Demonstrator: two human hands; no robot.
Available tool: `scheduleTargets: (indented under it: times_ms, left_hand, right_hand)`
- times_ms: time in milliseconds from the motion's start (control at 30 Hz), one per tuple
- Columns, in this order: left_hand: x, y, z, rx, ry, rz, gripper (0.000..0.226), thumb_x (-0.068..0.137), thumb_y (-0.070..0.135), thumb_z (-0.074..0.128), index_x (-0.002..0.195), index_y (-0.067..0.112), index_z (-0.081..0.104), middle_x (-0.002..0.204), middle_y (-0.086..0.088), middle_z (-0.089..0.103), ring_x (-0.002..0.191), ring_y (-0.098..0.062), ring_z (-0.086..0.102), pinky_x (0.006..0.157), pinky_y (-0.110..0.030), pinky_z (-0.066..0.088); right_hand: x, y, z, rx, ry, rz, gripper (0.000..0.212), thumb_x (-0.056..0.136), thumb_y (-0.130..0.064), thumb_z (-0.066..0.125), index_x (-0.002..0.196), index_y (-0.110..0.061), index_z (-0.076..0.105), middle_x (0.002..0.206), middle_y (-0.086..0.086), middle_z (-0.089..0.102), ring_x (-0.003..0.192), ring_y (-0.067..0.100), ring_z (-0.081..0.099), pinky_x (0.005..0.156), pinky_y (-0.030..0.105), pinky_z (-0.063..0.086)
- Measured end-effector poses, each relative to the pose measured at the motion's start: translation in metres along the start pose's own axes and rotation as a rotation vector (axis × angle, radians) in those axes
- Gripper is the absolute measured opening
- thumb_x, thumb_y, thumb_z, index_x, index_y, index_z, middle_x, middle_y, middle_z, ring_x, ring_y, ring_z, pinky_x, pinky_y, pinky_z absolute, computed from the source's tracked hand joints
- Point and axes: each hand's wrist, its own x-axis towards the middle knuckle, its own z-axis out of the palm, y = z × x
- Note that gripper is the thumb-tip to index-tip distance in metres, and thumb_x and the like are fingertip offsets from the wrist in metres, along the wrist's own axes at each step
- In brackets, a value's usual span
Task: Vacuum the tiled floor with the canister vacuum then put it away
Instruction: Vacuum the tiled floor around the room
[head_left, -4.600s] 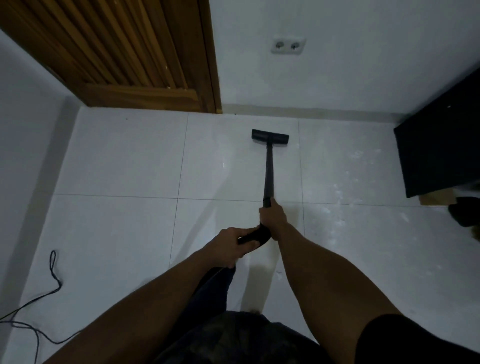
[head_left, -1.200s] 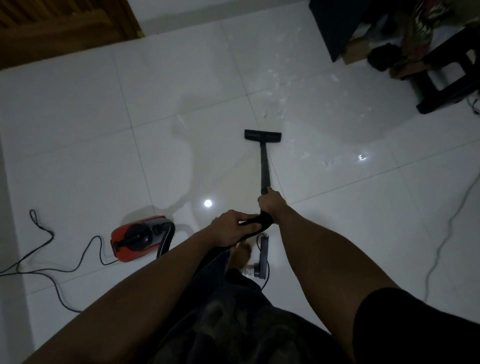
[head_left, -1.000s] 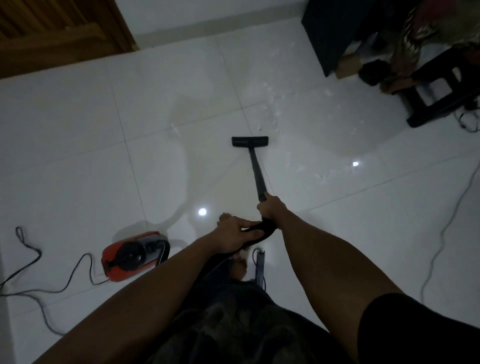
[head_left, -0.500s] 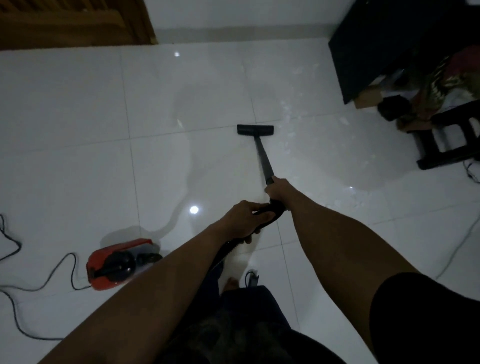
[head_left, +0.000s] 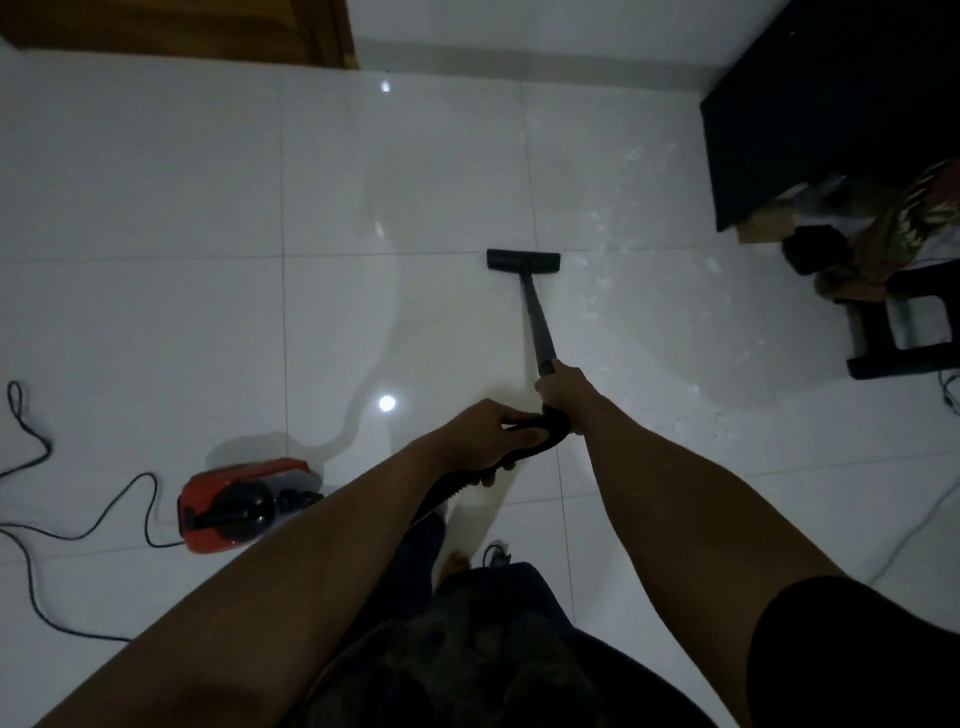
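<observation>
Two hands: both clamped on the vacuum's rigid end, close together. The left hand (head_left: 488, 434) wraps the curved handle (head_left: 551, 435); the right hand (head_left: 563, 392) is fisted round the wand (head_left: 537, 322) just ahead of it.
Floor head: floor head (head_left: 523, 260) sits flat on the tiled floor (head_left: 156, 208), out in front of the hands, crossbar running left-right.
Wand axis: runs away from the person, nearly straight ahead, far end leaning a little left.
Nearer hand: right is closer to the head, left sits behind at the bend.
Dirt: pale specks (head_left: 602, 244) lie on the tiles just right of the head and on toward the black cabinet (head_left: 831, 104).
Canister: red canister (head_left: 239, 506) is on the floor to the person's left, well apart from the head. The hose (head_left: 441, 491) drops from the handle; its run to the canister is hidden by the left forearm.
Cord: black cord (head_left: 145, 499) loops off left from the canister.
Next move, my guess: swing the head right into the specks, right hand steering, left pivoting.
Risk: the dark stool (head_left: 883, 338) at far right limits the swing.
Progress: mid-vacuuming, putting away not yet started.
</observation>
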Motion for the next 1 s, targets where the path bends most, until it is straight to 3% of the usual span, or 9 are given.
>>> scheduleTargets:
  times_ms: [167,300,433,533,600,700,800,1000]
  left_hand:
    - [-0.005,0.011,-0.004,0.027,-0.093,0.003,0.048,0.098,0.048,0.061,0.142,0.032,0.056,0.077,-0.008,0.071,0.052,-0.020,0.062,0.067,-0.046,0.059]
    - [0.003,0.024,-0.012,0.045,-0.039,-0.013,0.048,0.098,0.048,0.061,0.143,0.033,0.055,0.078,-0.009,0.070,0.054,-0.022,0.063,0.062,-0.040,0.057]
    - [0.016,0.035,-0.022,0.042,0.019,-0.017,0.047,0.096,0.049,0.063,0.140,0.033,0.059,0.081,-0.012,0.075,0.072,-0.038,0.071,0.070,-0.042,0.060]
    - [0.030,0.051,-0.026,0.076,0.067,0.009,0.044,0.098,0.046,0.061,0.139,0.029,0.061,0.070,0.002,0.069,0.059,-0.016,0.065,0.054,-0.019,0.050]
    - [0.042,0.065,-0.028,0.079,0.083,0.016,0.042,0.100,0.044,0.058,0.140,0.029,0.059,0.071,-0.002,0.068,0.046,-0.008,0.058,0.047,-0.012,0.043]
    - [0.062,0.081,-0.030,0.015,0.080,-0.003,0.042,0.099,0.045,0.059,0.139,0.031,0.060,0.074,-0.012,0.066,0.042,-0.014,0.055,0.047,-0.020,0.045]
    - [0.093,0.104,-0.036,-0.055,0.114,-0.029,0.044,0.097,0.046,0.063,0.139,0.032,0.061,0.065,-0.003,0.063,0.042,-0.018,0.053,0.048,-0.025,0.047]
    - [0.161,0.160,-0.072,-0.071,0.153,-0.041,0.043,0.096,0.046,0.065,0.138,0.036,0.060,0.062,0.002,0.059,0.043,-0.019,0.052,0.047,-0.024,0.046]
  right_hand:
    - [-0.012,0.008,-0.004,0.061,-0.037,0.053,0.044,0.096,-0.014,0.047,0.140,-0.010,0.048,0.119,0.019,0.061,0.104,0.039,0.065,0.089,0.049,0.058]
    - [-0.004,-0.007,-0.017,0.090,-0.049,0.072,0.042,0.099,-0.013,0.046,0.140,-0.006,0.048,0.128,0.018,0.058,0.113,0.037,0.063,0.095,0.045,0.055]
    - [0.012,-0.022,-0.032,0.089,-0.071,0.053,0.045,0.101,-0.012,0.047,0.144,-0.004,0.044,0.142,0.018,0.051,0.118,0.032,0.058,0.098,0.042,0.052]
    - [0.034,-0.028,-0.045,0.080,-0.064,0.052,0.037,0.100,-0.010,0.045,0.135,0.000,0.050,0.130,0.019,0.057,0.115,0.037,0.062,0.099,0.048,0.055]
    - [0.047,-0.030,-0.059,0.139,-0.055,0.066,0.037,0.099,-0.012,0.047,0.134,-0.002,0.051,0.123,0.019,0.061,0.110,0.037,0.065,0.097,0.050,0.056]
    - [0.068,-0.036,-0.080,0.103,-0.061,0.038,0.043,0.100,-0.013,0.048,0.141,-0.003,0.047,0.131,0.019,0.057,0.116,0.037,0.061,0.101,0.048,0.053]
    - [0.098,-0.044,-0.107,0.122,-0.088,0.018,0.055,0.097,-0.011,0.048,0.151,-0.008,0.037,0.135,0.017,0.055,0.116,0.036,0.060,0.097,0.042,0.054]
    - [0.175,-0.075,-0.168,0.189,-0.135,0.007,0.071,0.088,-0.012,0.044,0.157,-0.019,0.032,0.135,0.015,0.056,0.114,0.037,0.062,0.094,0.049,0.058]
